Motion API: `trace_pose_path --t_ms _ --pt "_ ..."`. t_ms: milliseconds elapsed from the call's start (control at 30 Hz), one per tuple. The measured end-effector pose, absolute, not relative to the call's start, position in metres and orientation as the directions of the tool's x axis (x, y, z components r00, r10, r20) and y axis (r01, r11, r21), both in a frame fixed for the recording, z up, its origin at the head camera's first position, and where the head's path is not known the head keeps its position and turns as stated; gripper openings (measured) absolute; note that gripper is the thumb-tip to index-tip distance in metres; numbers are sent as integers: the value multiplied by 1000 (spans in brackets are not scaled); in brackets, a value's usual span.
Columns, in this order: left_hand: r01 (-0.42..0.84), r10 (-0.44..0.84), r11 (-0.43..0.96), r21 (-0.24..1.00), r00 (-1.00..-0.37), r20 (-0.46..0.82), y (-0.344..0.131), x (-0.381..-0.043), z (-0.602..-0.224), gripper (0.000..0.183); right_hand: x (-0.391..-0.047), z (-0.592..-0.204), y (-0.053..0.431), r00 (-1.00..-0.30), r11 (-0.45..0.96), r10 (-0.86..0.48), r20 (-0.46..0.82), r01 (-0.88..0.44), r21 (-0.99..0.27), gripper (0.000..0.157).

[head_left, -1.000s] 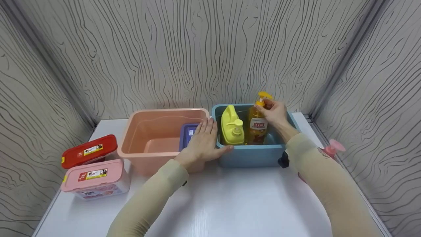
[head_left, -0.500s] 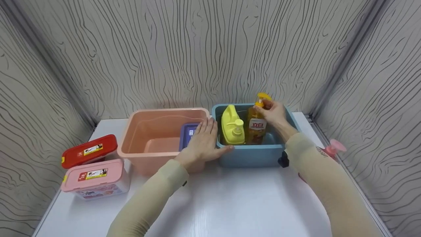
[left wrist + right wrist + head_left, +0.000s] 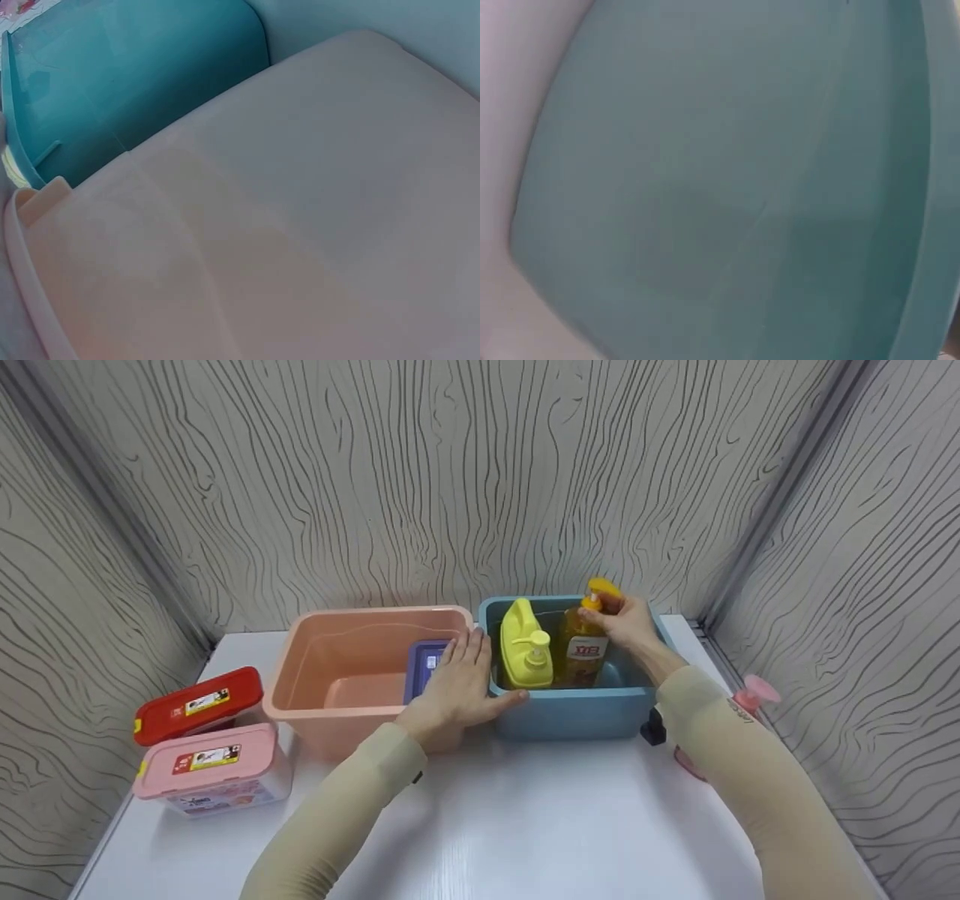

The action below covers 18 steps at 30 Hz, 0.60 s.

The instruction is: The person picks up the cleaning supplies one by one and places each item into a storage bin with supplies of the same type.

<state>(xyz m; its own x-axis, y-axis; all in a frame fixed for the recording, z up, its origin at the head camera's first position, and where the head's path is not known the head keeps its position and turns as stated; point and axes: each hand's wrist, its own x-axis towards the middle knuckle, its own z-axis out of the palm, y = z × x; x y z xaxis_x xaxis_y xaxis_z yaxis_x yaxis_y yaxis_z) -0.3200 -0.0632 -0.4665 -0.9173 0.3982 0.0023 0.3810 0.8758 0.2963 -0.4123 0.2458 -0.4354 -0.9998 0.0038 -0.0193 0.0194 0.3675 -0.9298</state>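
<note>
In the head view my right hand [image 3: 628,622] grips the neck of an amber pump bottle [image 3: 586,649] with a yellow pump. The bottle stands slightly tilted inside the blue bin [image 3: 574,718], beside a yellow jug with a pump [image 3: 525,649]. My left hand [image 3: 461,679] lies with straight fingers over the right rim of the pink bin [image 3: 337,711], its thumb reaching to the blue bin's front rim. Partly covered by that hand, a blue-purple box [image 3: 424,666] sits in the pink bin. The wrist views show only bin walls: mostly pink wall [image 3: 225,262] at left, blue wall [image 3: 705,187] at right.
At the left of the white table [image 3: 510,825] are a red-lidded box [image 3: 199,705] and a pink-lidded box [image 3: 214,769]. A bottle with a pink pump [image 3: 754,694] stands at the right, partly behind my right sleeve. Patterned panels enclose the table.
The amber bottle has sunk slightly and now leans a little, its pump turned, with my right hand still on its neck. My left hand stays on the rim.
</note>
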Motion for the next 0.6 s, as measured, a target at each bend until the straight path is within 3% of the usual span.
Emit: trace_pose_path --t_ms 233,600 --pt "383 401 877 289 -916 0 -63 -320 -467 128 -411 -437 247 -1000 363 9 -19 21 -932 54" --pt "378 396 877 298 -918 0 -64 -320 -468 128 -405 -434 246 -1000 389 -4 -16 13 -921 58"
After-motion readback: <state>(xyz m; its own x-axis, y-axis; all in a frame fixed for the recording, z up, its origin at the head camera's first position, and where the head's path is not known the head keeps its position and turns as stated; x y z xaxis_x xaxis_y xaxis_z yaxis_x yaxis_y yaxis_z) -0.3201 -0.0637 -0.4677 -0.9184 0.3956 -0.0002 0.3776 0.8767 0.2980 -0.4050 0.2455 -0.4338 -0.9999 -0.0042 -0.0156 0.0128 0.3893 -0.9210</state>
